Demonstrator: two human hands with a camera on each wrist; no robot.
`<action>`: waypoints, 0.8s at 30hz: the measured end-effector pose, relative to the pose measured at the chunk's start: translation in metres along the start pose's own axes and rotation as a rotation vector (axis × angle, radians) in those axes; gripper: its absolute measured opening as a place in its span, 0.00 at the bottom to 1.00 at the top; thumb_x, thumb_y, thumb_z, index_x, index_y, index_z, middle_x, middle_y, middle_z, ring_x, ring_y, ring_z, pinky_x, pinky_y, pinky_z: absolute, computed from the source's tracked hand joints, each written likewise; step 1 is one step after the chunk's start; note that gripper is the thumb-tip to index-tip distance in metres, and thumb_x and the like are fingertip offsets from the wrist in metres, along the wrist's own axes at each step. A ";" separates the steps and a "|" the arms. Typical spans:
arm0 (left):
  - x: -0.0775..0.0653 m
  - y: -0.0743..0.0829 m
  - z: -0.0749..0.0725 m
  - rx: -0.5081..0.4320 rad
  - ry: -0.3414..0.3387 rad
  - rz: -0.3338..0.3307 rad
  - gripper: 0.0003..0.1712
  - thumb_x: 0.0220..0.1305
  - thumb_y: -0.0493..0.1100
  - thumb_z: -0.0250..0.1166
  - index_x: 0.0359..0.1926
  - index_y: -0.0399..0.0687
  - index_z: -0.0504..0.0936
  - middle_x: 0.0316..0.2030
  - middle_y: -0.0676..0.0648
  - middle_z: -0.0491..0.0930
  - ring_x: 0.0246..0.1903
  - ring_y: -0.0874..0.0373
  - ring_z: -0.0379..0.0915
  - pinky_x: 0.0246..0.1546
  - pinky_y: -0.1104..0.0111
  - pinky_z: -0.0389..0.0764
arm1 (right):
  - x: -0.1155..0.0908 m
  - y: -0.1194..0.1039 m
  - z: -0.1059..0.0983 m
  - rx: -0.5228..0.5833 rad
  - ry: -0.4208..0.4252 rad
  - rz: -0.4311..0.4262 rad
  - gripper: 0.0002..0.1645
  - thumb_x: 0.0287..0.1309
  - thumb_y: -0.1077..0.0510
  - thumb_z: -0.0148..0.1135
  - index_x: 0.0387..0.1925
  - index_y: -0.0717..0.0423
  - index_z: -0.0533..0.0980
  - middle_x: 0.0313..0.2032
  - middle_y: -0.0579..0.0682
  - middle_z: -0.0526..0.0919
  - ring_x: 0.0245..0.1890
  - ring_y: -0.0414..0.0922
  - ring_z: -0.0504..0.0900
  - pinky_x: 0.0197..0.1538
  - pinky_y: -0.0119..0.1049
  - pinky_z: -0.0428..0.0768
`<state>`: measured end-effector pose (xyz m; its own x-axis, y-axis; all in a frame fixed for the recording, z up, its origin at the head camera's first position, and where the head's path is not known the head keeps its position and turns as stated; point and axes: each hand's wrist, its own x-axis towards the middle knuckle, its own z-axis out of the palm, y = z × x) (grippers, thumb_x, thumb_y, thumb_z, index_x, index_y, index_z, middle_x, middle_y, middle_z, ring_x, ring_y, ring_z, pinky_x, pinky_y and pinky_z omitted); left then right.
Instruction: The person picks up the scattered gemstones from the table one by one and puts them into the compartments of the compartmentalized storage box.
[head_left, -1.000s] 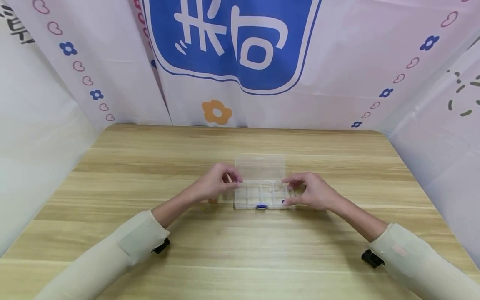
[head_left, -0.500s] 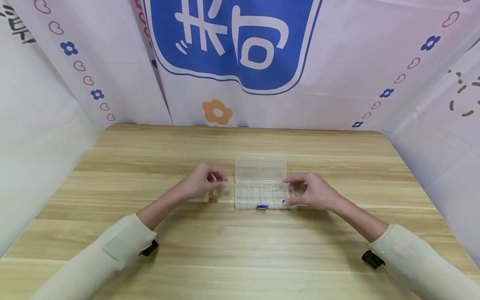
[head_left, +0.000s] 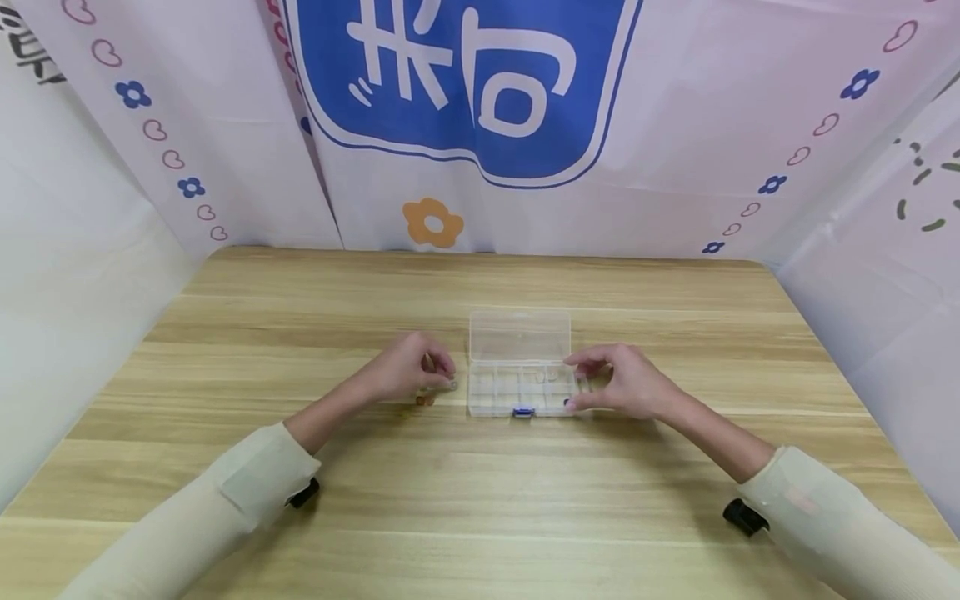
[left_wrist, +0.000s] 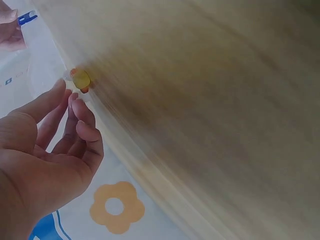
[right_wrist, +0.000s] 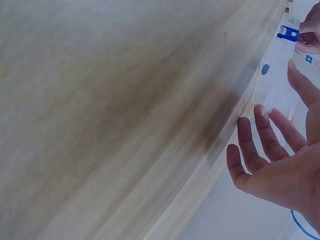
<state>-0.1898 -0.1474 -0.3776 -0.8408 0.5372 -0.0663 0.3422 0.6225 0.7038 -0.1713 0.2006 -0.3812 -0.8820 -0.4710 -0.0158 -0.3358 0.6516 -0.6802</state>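
A clear compartment box (head_left: 508,402) lies on the table with its clear lid (head_left: 520,336) tipped back and its blue latch (head_left: 523,412) in front. My right hand (head_left: 618,382) holds the box's right end between thumb and fingers. A small blue piece (right_wrist: 265,69) shows inside that end, and a few faint clear pieces sit in back compartments. Left of the box, my left hand (head_left: 411,367) pinches a small grey round piece (head_left: 453,385) at its fingertips, close to the tabletop. Below those fingers lie small orange-brown pieces (head_left: 424,401); a yellow piece (left_wrist: 81,79) shows beside them.
The wooden table (head_left: 480,500) reaches back to a printed curtain (head_left: 675,125). White cloth (head_left: 75,250) hangs at the left side, and more at the right. A black wrist device (head_left: 746,517) sits under the right sleeve, another under the left.
My left hand drew back leftward from the box, then lowered its fingertips onto the grey round piece on the table. The right hand and the box stayed in place.
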 end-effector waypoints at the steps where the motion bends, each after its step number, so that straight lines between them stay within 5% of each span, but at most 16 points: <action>1: 0.001 0.000 0.001 0.005 -0.007 0.009 0.02 0.61 0.31 0.75 0.35 0.38 0.89 0.32 0.48 0.87 0.32 0.60 0.82 0.37 0.67 0.84 | 0.000 0.000 0.000 0.001 0.000 0.003 0.39 0.46 0.53 0.86 0.58 0.65 0.81 0.42 0.50 0.86 0.44 0.47 0.81 0.51 0.47 0.81; 12: 0.007 0.003 0.006 0.067 -0.011 0.077 0.04 0.59 0.30 0.75 0.30 0.40 0.88 0.28 0.51 0.87 0.29 0.63 0.80 0.36 0.70 0.83 | 0.001 -0.001 0.000 -0.001 0.003 -0.012 0.38 0.46 0.53 0.86 0.57 0.66 0.82 0.41 0.51 0.86 0.43 0.48 0.81 0.51 0.47 0.81; 24: 0.004 0.004 0.001 0.028 0.000 0.016 0.03 0.63 0.32 0.71 0.33 0.41 0.89 0.30 0.50 0.85 0.31 0.61 0.79 0.38 0.66 0.82 | 0.001 0.000 0.000 0.000 0.003 -0.005 0.38 0.45 0.54 0.86 0.57 0.65 0.82 0.41 0.49 0.86 0.43 0.46 0.81 0.51 0.45 0.81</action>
<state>-0.1912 -0.1427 -0.3759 -0.8353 0.5470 -0.0552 0.3672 0.6299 0.6844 -0.1723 0.1995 -0.3811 -0.8813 -0.4724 -0.0104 -0.3401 0.6493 -0.6802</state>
